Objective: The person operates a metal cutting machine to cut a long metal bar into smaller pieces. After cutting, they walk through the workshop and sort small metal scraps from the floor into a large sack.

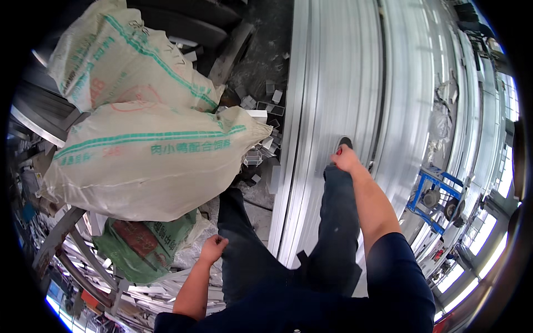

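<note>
My right hand [346, 159] is closed around a small red thing [339, 151], mostly hidden by the fingers, above my right leg. A dark rounded shape [345, 142], perhaps a shoe tip, shows just beyond it. Under that hand run long silver metal profiles [338, 72], lying side by side and stretching away. My left hand [213, 249] hangs beside my left thigh with its fingers curled in, and nothing shows in it. Nearest to it on the left is a green woven sack [141, 247] with a red patch.
Two full, pale woven sacks [144, 166] with green stripes fill the left side. Cut metal offcuts [269, 145] litter the dark floor between sacks and profiles. A blue wheeled frame [436, 197] stands at right. Curved metal bars [66, 227] edge the lower left.
</note>
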Demonstrator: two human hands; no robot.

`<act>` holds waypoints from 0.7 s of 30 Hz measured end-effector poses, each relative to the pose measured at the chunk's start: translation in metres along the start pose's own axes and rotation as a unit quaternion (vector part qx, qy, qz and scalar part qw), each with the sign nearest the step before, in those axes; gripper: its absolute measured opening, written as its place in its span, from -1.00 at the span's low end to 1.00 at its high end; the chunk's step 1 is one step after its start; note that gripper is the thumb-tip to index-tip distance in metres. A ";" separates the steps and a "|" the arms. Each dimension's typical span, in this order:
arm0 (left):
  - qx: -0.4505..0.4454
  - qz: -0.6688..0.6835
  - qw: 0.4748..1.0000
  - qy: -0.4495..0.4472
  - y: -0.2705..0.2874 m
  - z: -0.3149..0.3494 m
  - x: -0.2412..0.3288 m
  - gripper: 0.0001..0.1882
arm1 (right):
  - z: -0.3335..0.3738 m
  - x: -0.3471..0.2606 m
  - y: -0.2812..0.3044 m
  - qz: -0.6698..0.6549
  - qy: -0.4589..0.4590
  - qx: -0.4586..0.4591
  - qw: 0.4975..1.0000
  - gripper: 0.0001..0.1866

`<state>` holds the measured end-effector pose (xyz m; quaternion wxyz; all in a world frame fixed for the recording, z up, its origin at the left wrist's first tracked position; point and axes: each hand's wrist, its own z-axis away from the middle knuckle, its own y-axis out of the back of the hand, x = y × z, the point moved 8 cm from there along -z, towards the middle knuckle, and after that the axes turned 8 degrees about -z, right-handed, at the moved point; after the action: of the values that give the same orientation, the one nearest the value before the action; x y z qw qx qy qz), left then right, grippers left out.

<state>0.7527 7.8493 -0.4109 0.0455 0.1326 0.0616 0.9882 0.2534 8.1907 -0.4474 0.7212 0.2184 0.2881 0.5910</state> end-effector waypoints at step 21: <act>0.232 -0.030 0.972 -0.020 -0.081 -0.288 -0.019 -0.42 | -0.161 -0.072 -0.056 0.074 0.187 0.111 0.973 -0.11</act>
<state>0.7001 7.8961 -0.7026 0.0438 0.1569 0.2925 0.9423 0.1755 8.1042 -0.5920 0.5800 0.2033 0.4651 0.6371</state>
